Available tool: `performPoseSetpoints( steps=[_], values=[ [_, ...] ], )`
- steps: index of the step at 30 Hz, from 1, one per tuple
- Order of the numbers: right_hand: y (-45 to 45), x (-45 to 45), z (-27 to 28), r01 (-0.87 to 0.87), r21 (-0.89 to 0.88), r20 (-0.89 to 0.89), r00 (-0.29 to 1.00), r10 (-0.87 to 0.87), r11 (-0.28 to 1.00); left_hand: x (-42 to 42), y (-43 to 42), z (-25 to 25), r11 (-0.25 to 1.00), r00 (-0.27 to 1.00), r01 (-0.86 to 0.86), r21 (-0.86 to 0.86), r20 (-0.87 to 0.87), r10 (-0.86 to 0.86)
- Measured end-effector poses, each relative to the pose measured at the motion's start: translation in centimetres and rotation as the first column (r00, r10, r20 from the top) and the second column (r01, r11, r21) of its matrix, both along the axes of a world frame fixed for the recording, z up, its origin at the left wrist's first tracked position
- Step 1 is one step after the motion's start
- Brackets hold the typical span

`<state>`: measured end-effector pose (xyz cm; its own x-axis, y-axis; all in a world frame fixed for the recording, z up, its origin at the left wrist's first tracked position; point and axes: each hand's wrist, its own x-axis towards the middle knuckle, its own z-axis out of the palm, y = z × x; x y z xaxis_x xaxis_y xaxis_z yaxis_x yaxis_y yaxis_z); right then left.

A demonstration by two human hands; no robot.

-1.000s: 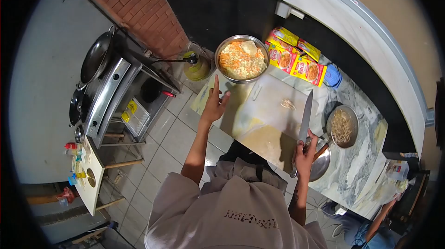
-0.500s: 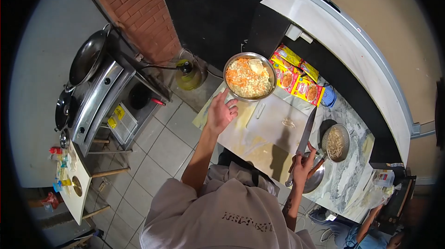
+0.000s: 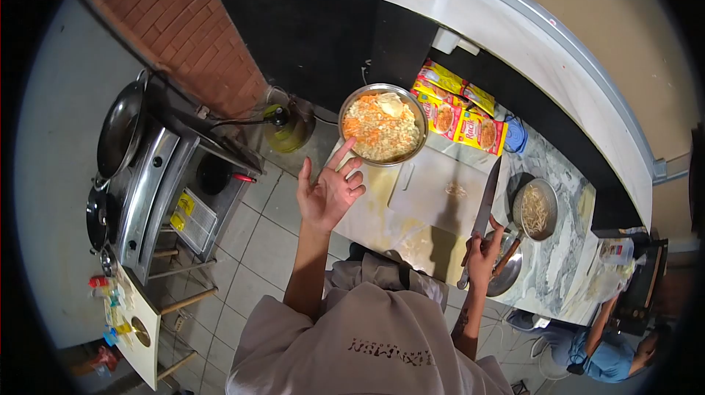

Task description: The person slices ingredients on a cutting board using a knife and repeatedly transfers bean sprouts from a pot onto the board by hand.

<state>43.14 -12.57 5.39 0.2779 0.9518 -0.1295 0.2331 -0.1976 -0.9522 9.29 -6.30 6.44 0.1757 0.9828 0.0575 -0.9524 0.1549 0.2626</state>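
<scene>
Metal bowl (image 3: pixel 421 139) of orange-and-cream chopped food (image 3: pixel 377 133)

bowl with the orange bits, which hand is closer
Left. The left hand is raised at the near side of the bowl; the right hand is farther off, to the right, holding a knife.

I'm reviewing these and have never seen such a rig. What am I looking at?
There is no machine: a person works bare-handed, so each grip is a hand. Every picture comes from one camera worn on the person's head, looking forward and down. The left grip is open, palm up, near a metal bowl of chopped orange and pale food. The right grip holds a knife. On the counter lie a white cutting board with pale shreds, yellow and red packets, and a second bowl of pale strips.
</scene>
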Motion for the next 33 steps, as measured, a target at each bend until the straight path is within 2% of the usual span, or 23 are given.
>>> performPoseSetpoints(
  steps=[5,8,11,13,15,17,19,20,22,24,25,27,28,30,31,33],
  values=[
    [-0.7,1.4,-0.8,0.087,-0.005,0.000,0.996,-0.087,0.996,1.8,1.5,-0.8,0.994,0.995,0.094,-0.059,-0.008,-0.095],
    [-1.3,2.9,-0.8,0.173,0.020,0.090,0.981,-0.174,0.985,3.8,2.8,-1.5,0.980,0.981,0.184,-0.081,-0.045,-0.188],
    [-2.2,5.0,-0.7,0.277,0.001,0.011,0.961,-0.277,0.961,6.7,4.2,-1.8,0.951,0.950,0.282,-0.124,-0.104,-0.295],
    [-3.1,6.9,-1.5,0.350,0.037,-0.018,0.937,-0.349,0.936,8.9,5.0,-2.2,0.941,0.842,0.335,-0.044,-0.434,-0.320],
    [-3.6,8.2,-1.2,0.386,0.048,0.029,0.921,-0.388,0.921,11.8,6.2,-1.8,0.882,0.785,0.472,0.006,-0.459,-0.417],
    [-4.3,9.3,-1.3,0.454,0.030,0.085,0.886,-0.455,0.890,15.3,6.9,-0.4,0.754,0.494,0.650,0.094,-0.807,-0.325],
    [-4.9,9.7,-1.2,0.518,0.001,-0.019,0.855,-0.518,0.856,19.4,8.1,0.3,0.675,0.429,0.735,0.067,-0.817,-0.386],
    [-4.6,9.4,-0.9,0.574,0.019,0.024,0.818,-0.575,0.818,21.8,9.0,-0.2,0.622,0.388,0.780,0.060,-0.827,-0.407],
    [-4.6,9.7,-1.1,0.606,-0.030,-0.009,0.795,-0.606,0.795,26.5,11.1,-0.7,0.552,0.329,0.833,0.045,-0.842,-0.427],
    [-4.5,9.6,-1.4,0.631,-0.089,-0.007,0.773,-0.634,0.771,31.2,13.2,-1.0,0.523,0.234,0.829,0.197,-0.972,-0.003],
    [-4.8,9.9,-3.1,0.634,-0.022,0.020,0.773,-0.634,0.773,33.6,14.5,-1.6,0.507,0.227,0.840,0.190,-0.974,-0.010],
    [-4.7,10.1,-4.9,0.616,0.071,0.071,0.781,-0.620,0.784,38.3,16.8,-3.0,0.428,0.167,0.871,0.243,-0.964,0.207],
    [-4.7,10.1,-4.5,0.637,-0.002,-0.010,0.771,-0.637,0.771,40.1,17.4,-3.6,0.413,0.167,0.879,0.238,-0.965,0.202],
    [-4.5,10.3,-5.0,0.656,0.006,-0.001,0.754,-0.656,0.754,43.2,18.1,-4.7,0.268,0.071,0.911,0.314,-0.758,0.649],
    [-4.5,10.6,-5.2,0.662,0.021,0.012,0.750,-0.662,0.750,44.5,18.3,-5.8,0.252,0.082,0.916,0.313,-0.759,0.646],
    [-5.3,11.3,-7.1,0.677,-0.005,0.084,0.734,-0.674,0.736,46.6,18.2,-7.8,0.184,0.093,0.924,0.336,-0.661,0.745]
  ],
)
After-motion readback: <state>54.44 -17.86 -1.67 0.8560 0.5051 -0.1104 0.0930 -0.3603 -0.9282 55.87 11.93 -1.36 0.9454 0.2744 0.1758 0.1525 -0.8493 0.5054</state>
